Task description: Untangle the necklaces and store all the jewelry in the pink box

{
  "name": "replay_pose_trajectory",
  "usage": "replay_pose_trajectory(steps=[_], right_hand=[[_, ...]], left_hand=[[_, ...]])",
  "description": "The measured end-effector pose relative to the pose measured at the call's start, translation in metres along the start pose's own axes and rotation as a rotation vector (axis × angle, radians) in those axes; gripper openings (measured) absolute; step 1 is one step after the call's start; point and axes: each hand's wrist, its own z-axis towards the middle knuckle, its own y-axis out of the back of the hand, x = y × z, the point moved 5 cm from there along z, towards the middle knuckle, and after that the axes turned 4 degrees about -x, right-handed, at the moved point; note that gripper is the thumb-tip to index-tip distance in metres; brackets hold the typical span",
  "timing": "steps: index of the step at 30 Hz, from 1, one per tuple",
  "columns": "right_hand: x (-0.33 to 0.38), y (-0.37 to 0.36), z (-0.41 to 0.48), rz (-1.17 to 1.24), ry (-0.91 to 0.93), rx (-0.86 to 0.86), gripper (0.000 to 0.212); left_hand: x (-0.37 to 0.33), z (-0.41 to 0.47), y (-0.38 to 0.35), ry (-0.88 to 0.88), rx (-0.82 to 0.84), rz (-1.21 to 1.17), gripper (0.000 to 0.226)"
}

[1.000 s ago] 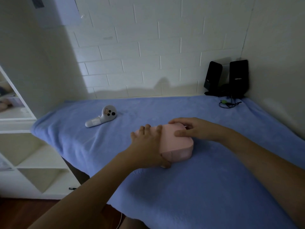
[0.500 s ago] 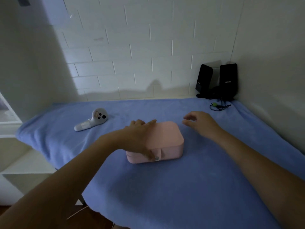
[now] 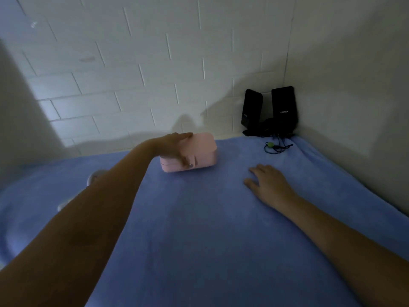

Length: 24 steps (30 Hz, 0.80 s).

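The pink box (image 3: 200,151) sits shut on the blue towel (image 3: 199,229), far back near the brick wall. My left hand (image 3: 174,147) grips its left end, fingers over the lid and thumb down the front beside the small metal clasp (image 3: 190,165). My right hand (image 3: 269,185) lies flat on the towel to the right of the box, fingers spread, holding nothing. No necklaces or other jewelry are in sight.
Two black speakers (image 3: 270,110) stand in the back right corner with a tangle of dark cable and a green plug (image 3: 274,147) in front. A white controller (image 3: 93,177) is mostly hidden behind my left forearm. Walls close in at the back and right.
My left hand has pushed the box away toward the back wall. My right hand left the lid and settled flat on the towel. The view tilted and moved right.
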Motion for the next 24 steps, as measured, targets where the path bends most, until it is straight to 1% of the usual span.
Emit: replay_pose_trajectory(steps=[4, 10, 15, 19, 24], right_hand=[[0.002, 0.000, 0.000, -0.017, 0.002, -0.005, 0.052], [0.004, 0.001, 0.000, -0.034, -0.010, 0.026, 0.054], [0.006, 0.002, 0.001, -0.027, -0.026, 0.030, 0.053], [0.007, 0.003, 0.000, -0.013, -0.033, 0.053, 0.053], [0.011, 0.009, -0.005, -0.001, -0.052, 0.086, 0.054]], left_hand=[[0.012, 0.026, -0.001, 0.000, -0.028, -0.022, 0.106], [0.019, 0.047, -0.015, -0.028, 0.047, -0.041, 0.105], [0.022, 0.053, -0.020, -0.044, 0.038, -0.036, 0.104], [0.022, 0.048, -0.022, -0.039, -0.011, -0.041, 0.101], [0.018, 0.029, -0.023, -0.030, -0.105, -0.090, 0.085]])
